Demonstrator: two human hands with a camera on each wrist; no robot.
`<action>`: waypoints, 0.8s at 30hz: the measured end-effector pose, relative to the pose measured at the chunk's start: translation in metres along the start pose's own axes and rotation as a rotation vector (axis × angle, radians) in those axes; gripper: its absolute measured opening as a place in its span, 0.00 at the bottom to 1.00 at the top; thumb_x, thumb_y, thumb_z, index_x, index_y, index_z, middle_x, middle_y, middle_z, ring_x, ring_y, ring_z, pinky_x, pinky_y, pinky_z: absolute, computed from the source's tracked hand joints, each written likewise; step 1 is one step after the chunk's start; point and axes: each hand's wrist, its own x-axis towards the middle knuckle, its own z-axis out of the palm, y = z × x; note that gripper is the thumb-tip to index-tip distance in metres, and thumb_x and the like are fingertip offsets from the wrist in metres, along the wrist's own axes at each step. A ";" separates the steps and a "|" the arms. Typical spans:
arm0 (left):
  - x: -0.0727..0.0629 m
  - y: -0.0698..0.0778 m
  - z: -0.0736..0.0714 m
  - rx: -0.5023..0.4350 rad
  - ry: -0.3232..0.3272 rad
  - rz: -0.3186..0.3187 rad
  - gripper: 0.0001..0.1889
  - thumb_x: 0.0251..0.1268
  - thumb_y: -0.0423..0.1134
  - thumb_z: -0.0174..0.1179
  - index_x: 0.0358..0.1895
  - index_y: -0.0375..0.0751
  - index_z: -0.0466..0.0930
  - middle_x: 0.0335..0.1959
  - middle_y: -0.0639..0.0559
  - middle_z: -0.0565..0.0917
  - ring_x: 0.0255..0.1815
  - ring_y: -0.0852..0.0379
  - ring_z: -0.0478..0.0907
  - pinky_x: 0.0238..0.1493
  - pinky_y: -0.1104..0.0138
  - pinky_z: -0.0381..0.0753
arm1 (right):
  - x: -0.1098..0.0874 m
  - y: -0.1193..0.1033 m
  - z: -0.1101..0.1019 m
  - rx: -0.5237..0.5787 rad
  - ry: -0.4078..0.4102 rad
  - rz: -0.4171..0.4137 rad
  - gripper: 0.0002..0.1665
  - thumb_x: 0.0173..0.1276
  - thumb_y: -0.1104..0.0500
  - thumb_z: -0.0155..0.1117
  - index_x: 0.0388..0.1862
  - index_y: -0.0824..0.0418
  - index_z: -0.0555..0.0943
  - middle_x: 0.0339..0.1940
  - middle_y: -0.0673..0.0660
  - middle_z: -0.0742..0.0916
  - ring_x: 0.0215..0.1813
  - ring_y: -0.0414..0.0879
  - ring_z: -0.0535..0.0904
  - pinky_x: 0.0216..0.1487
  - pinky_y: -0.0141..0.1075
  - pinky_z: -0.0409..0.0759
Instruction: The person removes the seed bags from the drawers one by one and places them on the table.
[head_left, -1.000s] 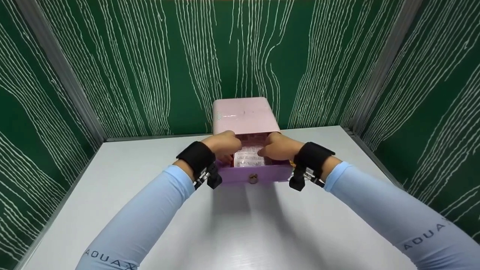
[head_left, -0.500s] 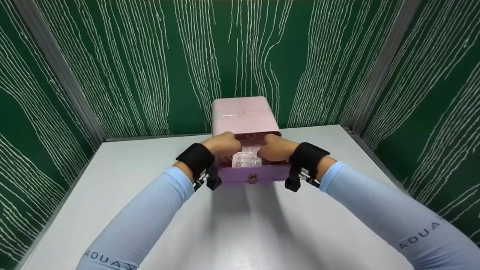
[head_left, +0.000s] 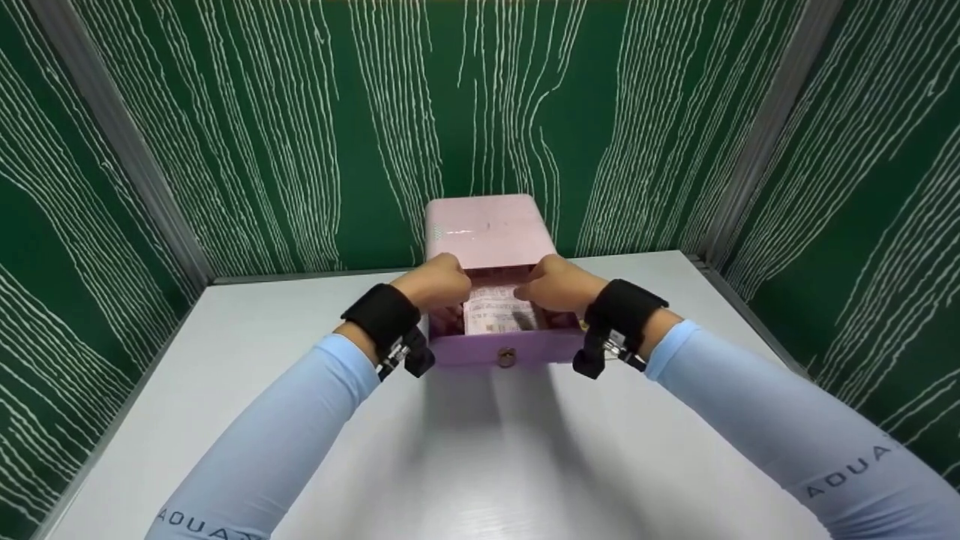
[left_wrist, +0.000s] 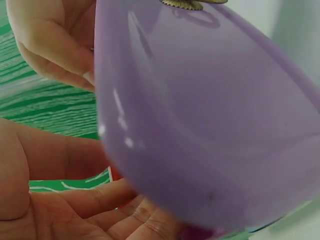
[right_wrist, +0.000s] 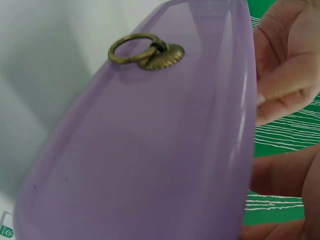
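Observation:
A pink box (head_left: 487,232) stands at the back of the table, its purple drawer (head_left: 465,349) pulled out toward me. Inside the drawer lies a packet with a pale printed face (head_left: 495,309). My left hand (head_left: 436,283) reaches in at the packet's left side, and my right hand (head_left: 559,285) at its right, thumb over its edge. In the left wrist view, a red and white edge (left_wrist: 114,173) shows between left thumb and fingers. The drawer front hides the fingertips in both wrist views, so I cannot tell whether either hand grips the packet.
A brass ring pull (right_wrist: 132,48) hangs on the drawer front. Right of the drawer, a small white item with a green mark (right_wrist: 6,227) lies on the white table (head_left: 300,322). Green white-lined walls (head_left: 262,135) enclose the table's back and sides.
My left hand has shifted slightly left and up, uncovering more of the packet. My right hand dipped left, then came back right. Box and drawer stay in place.

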 end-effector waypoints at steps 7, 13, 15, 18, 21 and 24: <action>-0.001 -0.006 -0.005 -0.036 0.010 0.166 0.25 0.71 0.23 0.43 0.64 0.22 0.82 0.53 0.33 0.86 0.36 0.55 0.82 0.38 0.69 0.85 | -0.004 0.003 -0.014 0.007 0.023 -0.009 0.21 0.78 0.58 0.66 0.21 0.60 0.82 0.13 0.43 0.71 0.19 0.36 0.65 0.26 0.30 0.64; 0.004 -0.014 -0.002 0.086 0.081 0.386 0.22 0.63 0.18 0.57 0.61 0.23 0.84 0.49 0.32 0.91 0.45 0.52 0.85 0.52 0.65 0.85 | -0.006 0.003 -0.025 -0.011 0.018 -0.009 0.21 0.74 0.54 0.71 0.19 0.58 0.83 0.13 0.43 0.73 0.23 0.38 0.67 0.30 0.32 0.67; 0.006 -0.016 -0.001 0.130 0.111 0.427 0.20 0.64 0.19 0.60 0.59 0.25 0.86 0.48 0.33 0.92 0.45 0.51 0.85 0.54 0.62 0.85 | -0.007 0.003 -0.027 0.013 -0.005 0.005 0.19 0.73 0.54 0.72 0.21 0.57 0.83 0.15 0.43 0.73 0.24 0.39 0.68 0.30 0.32 0.67; 0.009 -0.017 0.002 0.209 0.176 0.480 0.16 0.69 0.22 0.61 0.56 0.29 0.88 0.45 0.36 0.91 0.44 0.51 0.83 0.55 0.58 0.84 | -0.009 0.003 -0.030 0.041 -0.043 0.016 0.18 0.73 0.54 0.72 0.22 0.57 0.82 0.17 0.43 0.74 0.26 0.39 0.70 0.31 0.32 0.68; 0.009 -0.017 0.005 0.303 0.245 0.547 0.15 0.70 0.23 0.61 0.55 0.33 0.90 0.44 0.37 0.88 0.45 0.48 0.81 0.54 0.55 0.83 | -0.011 0.002 -0.033 0.064 -0.069 0.022 0.17 0.73 0.54 0.73 0.24 0.57 0.83 0.18 0.43 0.74 0.26 0.39 0.69 0.31 0.32 0.68; 0.008 -0.017 0.007 0.390 0.296 0.620 0.15 0.71 0.24 0.61 0.55 0.36 0.91 0.47 0.39 0.85 0.50 0.44 0.83 0.58 0.53 0.84 | -0.014 0.001 -0.038 0.086 -0.088 0.031 0.15 0.74 0.53 0.74 0.28 0.58 0.85 0.19 0.43 0.72 0.26 0.39 0.68 0.31 0.32 0.67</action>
